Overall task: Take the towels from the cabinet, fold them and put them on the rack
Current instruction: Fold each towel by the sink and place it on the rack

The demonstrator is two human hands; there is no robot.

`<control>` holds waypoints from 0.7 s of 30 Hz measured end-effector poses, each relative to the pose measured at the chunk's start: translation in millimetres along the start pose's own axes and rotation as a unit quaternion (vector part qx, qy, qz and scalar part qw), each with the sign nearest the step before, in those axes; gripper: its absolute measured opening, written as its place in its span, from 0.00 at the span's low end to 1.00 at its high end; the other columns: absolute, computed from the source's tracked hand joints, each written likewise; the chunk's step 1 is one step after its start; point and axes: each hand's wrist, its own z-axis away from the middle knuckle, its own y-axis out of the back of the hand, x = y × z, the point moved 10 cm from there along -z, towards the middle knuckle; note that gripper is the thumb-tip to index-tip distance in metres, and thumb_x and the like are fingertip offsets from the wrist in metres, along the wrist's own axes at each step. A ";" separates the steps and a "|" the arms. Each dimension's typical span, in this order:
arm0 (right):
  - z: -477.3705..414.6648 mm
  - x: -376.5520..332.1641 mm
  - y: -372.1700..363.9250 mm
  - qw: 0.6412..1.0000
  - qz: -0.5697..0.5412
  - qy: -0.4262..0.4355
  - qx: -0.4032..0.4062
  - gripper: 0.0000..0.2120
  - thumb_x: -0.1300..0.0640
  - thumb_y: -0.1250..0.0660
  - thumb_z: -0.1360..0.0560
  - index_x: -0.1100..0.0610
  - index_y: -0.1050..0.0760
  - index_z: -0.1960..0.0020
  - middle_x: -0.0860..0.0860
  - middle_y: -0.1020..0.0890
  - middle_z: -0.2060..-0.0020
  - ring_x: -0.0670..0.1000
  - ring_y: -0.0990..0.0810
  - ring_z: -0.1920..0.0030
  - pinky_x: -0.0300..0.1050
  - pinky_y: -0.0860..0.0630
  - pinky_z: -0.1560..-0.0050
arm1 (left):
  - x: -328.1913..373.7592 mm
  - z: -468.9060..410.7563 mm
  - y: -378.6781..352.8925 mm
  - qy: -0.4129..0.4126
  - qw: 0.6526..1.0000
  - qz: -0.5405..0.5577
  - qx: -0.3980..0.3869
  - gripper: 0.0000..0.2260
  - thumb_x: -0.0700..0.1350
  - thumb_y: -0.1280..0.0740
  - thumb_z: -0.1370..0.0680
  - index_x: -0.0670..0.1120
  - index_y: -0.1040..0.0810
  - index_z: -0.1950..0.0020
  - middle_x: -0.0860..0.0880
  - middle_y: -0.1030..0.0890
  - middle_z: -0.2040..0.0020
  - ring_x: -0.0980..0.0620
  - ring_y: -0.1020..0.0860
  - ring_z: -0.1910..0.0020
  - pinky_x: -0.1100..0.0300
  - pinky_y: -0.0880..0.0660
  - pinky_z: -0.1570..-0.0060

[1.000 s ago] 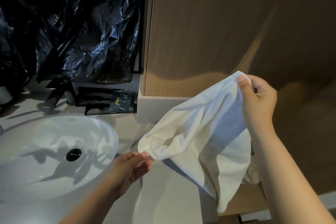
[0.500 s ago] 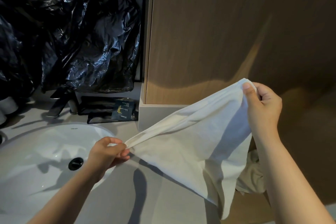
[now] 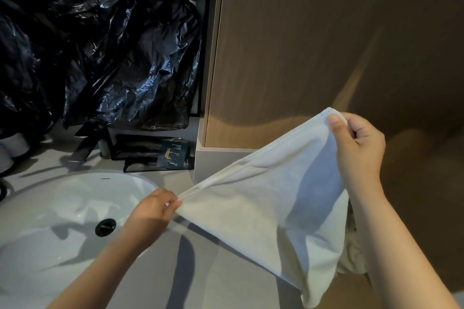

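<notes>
A white towel (image 3: 266, 211) hangs stretched in the air above the grey counter. My right hand (image 3: 359, 148) pinches its upper corner at the right, thumb on the front of the cloth. My left hand (image 3: 155, 208) pinches the opposite corner lower down, beside the sink. The hem between the two hands is pulled taut and the rest of the cloth droops toward the counter's front edge. A wooden cabinet (image 3: 326, 57) stands just behind the towel. More crumpled pale cloth (image 3: 351, 253) shows behind my right forearm.
A white oval sink (image 3: 50, 208) with a black drain (image 3: 105, 227) is set into the grey counter (image 3: 175, 271) at the left. Behind it stand a dark faucet (image 3: 88, 143), dark sachets (image 3: 173, 155) and crinkled black plastic sheeting (image 3: 100, 45).
My left hand has moved left along the towel's edge and drawn the cloth out from a bunched shape into a taut spread. My right hand has kept its pinch.
</notes>
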 end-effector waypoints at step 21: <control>-17.4 -70.4 -3.4 0.995 -0.042 0.085 -0.011 0.05 0.48 0.34 0.21 0.43 0.21 0.55 0.35 0.20 0.63 0.42 0.20 0.55 0.27 0.26 0.60 | 119.6 -27.6 40.4 -0.138 0.990 -0.005 -0.015 0.27 0.58 0.31 0.25 0.54 0.34 0.29 0.60 0.28 0.35 0.57 0.27 0.37 0.60 0.30 0.38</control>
